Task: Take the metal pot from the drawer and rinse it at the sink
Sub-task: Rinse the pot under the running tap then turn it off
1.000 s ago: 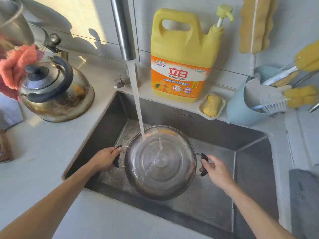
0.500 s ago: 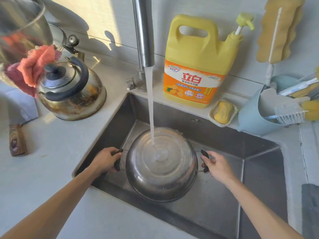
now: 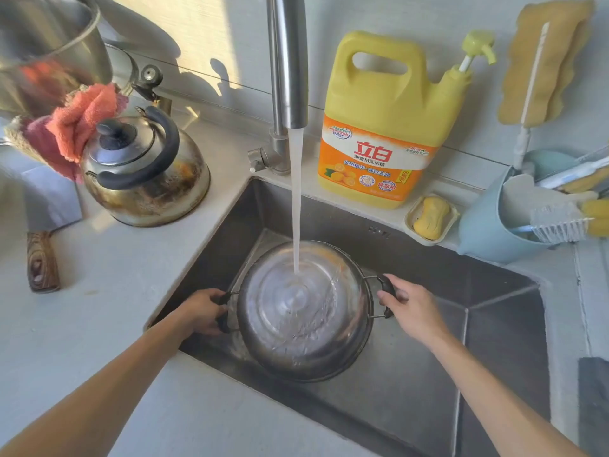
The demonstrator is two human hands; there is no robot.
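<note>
The left forearm [image 3: 108, 384] and the right forearm [image 3: 494, 390] are bare along their whole visible length, from the edge of view to the wrist. Both are slender and taper toward the wrist. The left hand [image 3: 201, 311] and the right hand [image 3: 410, 308] are bare as well, over every part in view.

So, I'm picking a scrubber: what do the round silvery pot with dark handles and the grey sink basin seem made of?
Round silvery pot: likely polished stainless steel, mirror-bright with sharp reflections. Its dark handles: probably matte black plastic on thin wire loops, unconfirmed. Grey sink basin: seemingly brushed stainless steel, dull sheen with pressed creases.
</note>
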